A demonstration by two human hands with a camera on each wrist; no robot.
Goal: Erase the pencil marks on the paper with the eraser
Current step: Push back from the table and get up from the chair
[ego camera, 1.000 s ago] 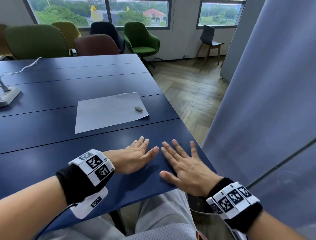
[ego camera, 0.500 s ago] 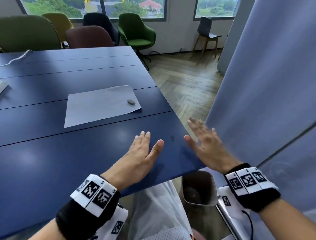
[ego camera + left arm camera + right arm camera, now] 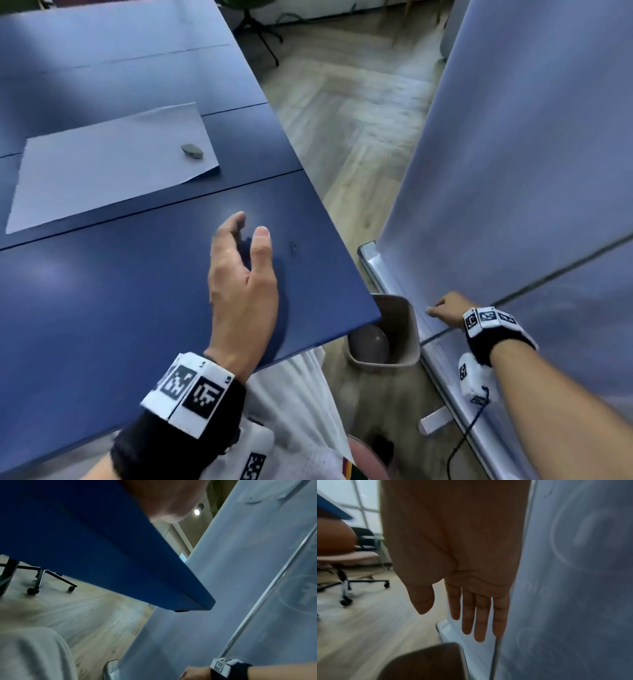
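Note:
A white sheet of paper [image 3: 102, 164] lies on the blue table [image 3: 102, 308], with a small grey eraser [image 3: 192, 151] near its right edge. No pencil marks can be made out on it. My left hand [image 3: 245, 270] hovers over the table's near right corner, fingers relaxed and holding nothing, well short of the paper. My right hand [image 3: 445, 310] hangs off the table's right side, low beside the grey partition; in the right wrist view its fingers [image 3: 479, 616] are straight and hold nothing.
A brown waste bin [image 3: 387, 334] stands on the wooden floor under the table's right corner. The grey partition [image 3: 531, 171] with a metal base rail runs close along the right. Office chairs [image 3: 346, 561] on castors stand behind.
My right hand left the table and dropped down to the right beside the partition. The left hand lifted from lying flat and its fingers relaxed. My view tilted downward and right.

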